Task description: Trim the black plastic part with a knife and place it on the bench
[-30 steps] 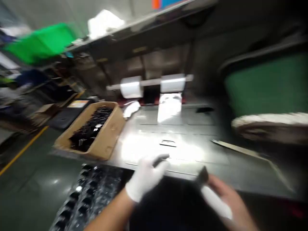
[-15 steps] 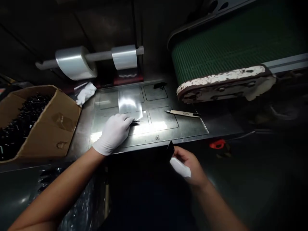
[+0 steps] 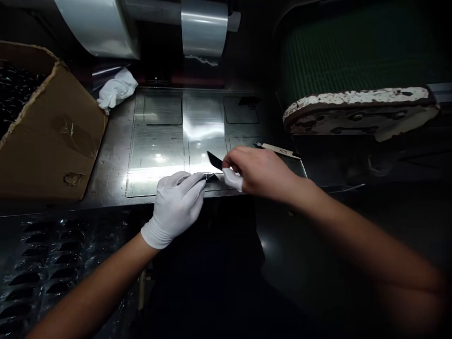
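Observation:
In a white glove, my left hand (image 3: 179, 205) is closed near the front edge of the metal plate (image 3: 148, 155), its fingertips pinching a small, dark, shiny piece (image 3: 211, 177). My right hand (image 3: 259, 172), bare except for a white covering on the thumb (image 3: 233, 180), grips a thin black flat piece (image 3: 213, 161) with a slanted end. That piece is held just above the plate, close to the left fingertips. Between the two hands and the back edge runs a strip of clear film (image 3: 204, 115) lying over the plate.
Film rolls (image 3: 205, 28) hang on a bar at the back. A cardboard box (image 3: 60, 136) of small black parts stands left, beside a crumpled white cloth (image 3: 118, 89). A marked craft knife (image 3: 278, 149) lies right, below a green conveyor (image 3: 328, 56). Wrapped black pieces (image 3: 65, 259) lie lower left.
My right hand has come up and left from below the table edge, carrying the black piece over the plate beside my left hand. The camera view has shifted closer to the plate.

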The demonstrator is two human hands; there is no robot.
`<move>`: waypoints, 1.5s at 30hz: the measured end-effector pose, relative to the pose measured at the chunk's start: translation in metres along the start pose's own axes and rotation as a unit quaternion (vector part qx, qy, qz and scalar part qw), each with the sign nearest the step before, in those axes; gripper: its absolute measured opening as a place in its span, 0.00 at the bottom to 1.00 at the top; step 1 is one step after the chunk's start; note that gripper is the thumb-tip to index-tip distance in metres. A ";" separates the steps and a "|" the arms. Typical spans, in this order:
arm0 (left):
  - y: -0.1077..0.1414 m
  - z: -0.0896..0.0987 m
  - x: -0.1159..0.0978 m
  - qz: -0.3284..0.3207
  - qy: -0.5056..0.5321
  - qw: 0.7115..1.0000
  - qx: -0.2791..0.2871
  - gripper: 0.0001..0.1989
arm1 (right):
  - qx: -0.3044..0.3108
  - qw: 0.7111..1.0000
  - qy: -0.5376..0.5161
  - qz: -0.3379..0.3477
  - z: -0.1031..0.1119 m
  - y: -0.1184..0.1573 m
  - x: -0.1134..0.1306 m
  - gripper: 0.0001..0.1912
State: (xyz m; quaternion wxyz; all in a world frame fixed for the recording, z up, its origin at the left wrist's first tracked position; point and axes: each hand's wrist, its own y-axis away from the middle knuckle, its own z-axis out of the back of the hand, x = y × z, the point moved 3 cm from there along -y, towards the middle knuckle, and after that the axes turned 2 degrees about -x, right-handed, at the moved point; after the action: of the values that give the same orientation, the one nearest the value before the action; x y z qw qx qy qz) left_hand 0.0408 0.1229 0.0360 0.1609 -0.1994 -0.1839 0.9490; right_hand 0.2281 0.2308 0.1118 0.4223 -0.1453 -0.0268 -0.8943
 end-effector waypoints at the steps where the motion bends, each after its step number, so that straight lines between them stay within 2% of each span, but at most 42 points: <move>1: 0.003 -0.001 0.000 0.000 0.002 1.000 -0.001 0.14 | 0.036 0.998 0.059 0.009 -0.003 -0.012 0.005 0.14; 5: 0.010 -0.003 0.001 -0.009 0.015 1.000 -0.007 0.13 | 0.142 0.967 0.204 0.048 -0.014 -0.042 0.021 0.14; 9: 0.010 -0.004 0.003 -0.007 0.029 0.999 -0.026 0.13 | 0.162 0.950 0.258 0.071 -0.018 -0.051 0.027 0.13; 15: 0.007 -0.004 0.002 -0.001 0.045 0.998 -0.041 0.13 | 0.177 0.947 0.256 0.076 -0.026 -0.061 0.030 0.15; 19: 0.007 -0.002 0.002 0.011 0.067 0.996 -0.057 0.13 | 0.178 0.962 0.199 0.055 -0.025 -0.059 0.024 0.13; 21: 0.007 0.001 0.004 0.031 0.090 0.992 -0.079 0.12 | 0.139 0.980 0.139 0.021 -0.017 -0.047 0.009 0.10; 23: 0.007 0.004 0.005 0.050 0.115 0.987 -0.102 0.12 | 0.069 0.993 0.094 -0.038 -0.006 -0.025 -0.018 0.09; 25: 0.007 0.006 0.006 0.062 0.132 0.982 -0.121 0.12 | 0.009 0.990 0.088 -0.111 0.003 0.004 -0.053 0.10; 28: 0.008 0.007 0.007 0.070 0.145 0.976 -0.149 0.13 | -0.024 0.972 0.122 -0.199 0.007 0.051 -0.102 0.13; 32: 0.008 0.005 0.003 0.075 0.145 0.972 -0.172 0.12 | -0.054 0.958 0.146 -0.240 -0.002 0.085 -0.138 0.21; 35: 0.009 0.011 0.000 0.091 0.162 0.965 -0.185 0.12 | -0.061 0.963 0.122 -0.234 -0.013 0.091 -0.150 0.19; 38: 0.007 0.024 0.004 0.135 0.188 0.956 -0.182 0.11 | -0.078 0.971 0.087 -0.211 -0.018 0.092 -0.148 0.16; 40: 0.001 0.033 0.012 0.151 0.167 0.959 -0.171 0.10 | -0.100 0.974 0.057 -0.193 -0.017 0.090 -0.138 0.15; 42: -0.008 0.040 0.023 0.152 0.128 0.969 -0.148 0.11 | -0.114 0.981 0.014 -0.157 -0.015 0.082 -0.117 0.14; 45: -0.024 0.041 0.041 0.130 0.085 0.985 -0.074 0.14 | -0.097 0.992 -0.051 -0.056 -0.015 0.056 -0.072 0.13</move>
State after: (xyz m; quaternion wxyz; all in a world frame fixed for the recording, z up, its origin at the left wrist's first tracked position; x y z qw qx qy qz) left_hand -0.0073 0.1475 0.0680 0.0358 -0.3127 -0.2118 0.9252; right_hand 0.3104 0.2465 0.0732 0.3537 -0.2286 0.0303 -0.9065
